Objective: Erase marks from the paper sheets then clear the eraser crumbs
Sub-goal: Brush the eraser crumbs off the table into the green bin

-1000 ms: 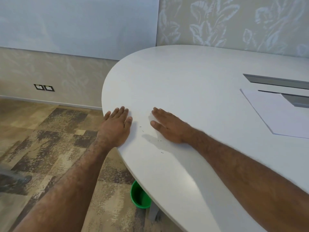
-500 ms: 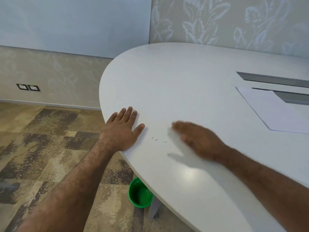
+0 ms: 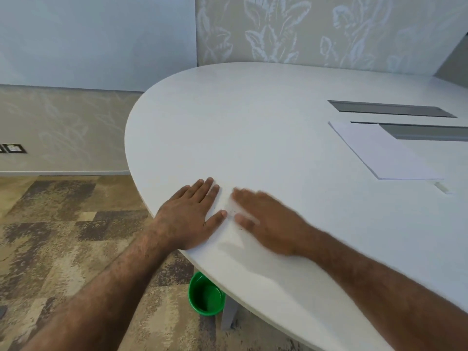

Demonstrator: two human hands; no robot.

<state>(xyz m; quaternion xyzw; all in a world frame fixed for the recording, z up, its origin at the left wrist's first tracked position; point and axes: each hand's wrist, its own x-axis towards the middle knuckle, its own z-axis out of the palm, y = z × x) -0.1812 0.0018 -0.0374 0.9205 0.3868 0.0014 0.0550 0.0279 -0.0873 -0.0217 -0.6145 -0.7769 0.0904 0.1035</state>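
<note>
My left hand (image 3: 191, 214) lies flat with straight fingers at the near left edge of the white table (image 3: 253, 127). My right hand (image 3: 266, 221), blurred by motion, lies flat just to its right, fingers almost touching the left thumb. A few dark eraser crumbs (image 3: 233, 212) show faintly in the narrow gap between the hands. White paper sheets (image 3: 385, 153) lie stacked at the right of the table. A small white eraser (image 3: 442, 187) rests just in front of the sheets.
A green bin (image 3: 206, 297) stands on the patterned carpet under the table edge, below my hands. Two grey cable slots (image 3: 390, 111) are set into the tabletop behind the paper. A table leg (image 3: 229, 314) stands beside the bin.
My right hand has swept left across the table toward my left hand, pushing the scattered crumbs into the gap between them. The left hand stayed flat at the edge.
</note>
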